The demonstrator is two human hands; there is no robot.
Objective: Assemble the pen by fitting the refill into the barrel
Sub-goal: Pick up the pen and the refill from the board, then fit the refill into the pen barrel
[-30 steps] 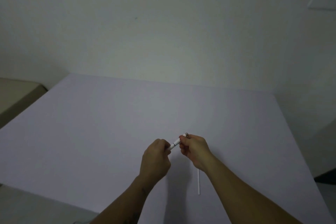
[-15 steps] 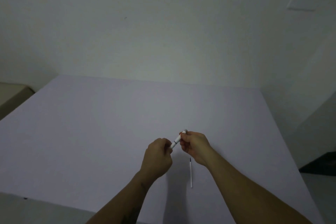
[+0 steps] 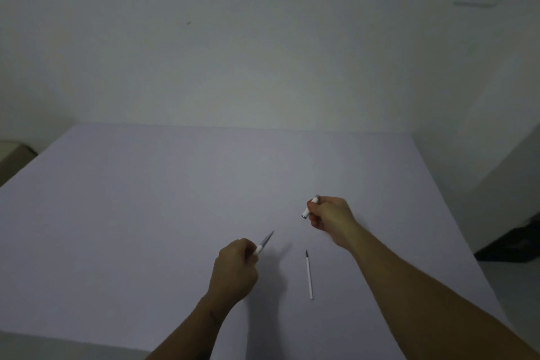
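Observation:
The pen is in two pieces. My left hand point(image 3: 233, 267) is closed around the front piece point(image 3: 264, 243), whose white collar and grey pointed tip stick out up and to the right. My right hand point(image 3: 331, 218) grips the white barrel point(image 3: 310, 207), with its open end pointing down-left and a grey end at the top. The thin white refill point(image 3: 309, 275) with a dark tip lies on the table between my forearms, pointing away from me. Neither hand touches it.
The pale lilac table point(image 3: 146, 199) reaches to a plain white wall. A beige surface point(image 3: 11, 155) sits past the table's left edge, and a dark object point(image 3: 514, 245) lies on the floor to the right.
The two hands held the pen together at the middle; now they have pulled apart, the left down-left with the tip piece, the right up-right with the barrel.

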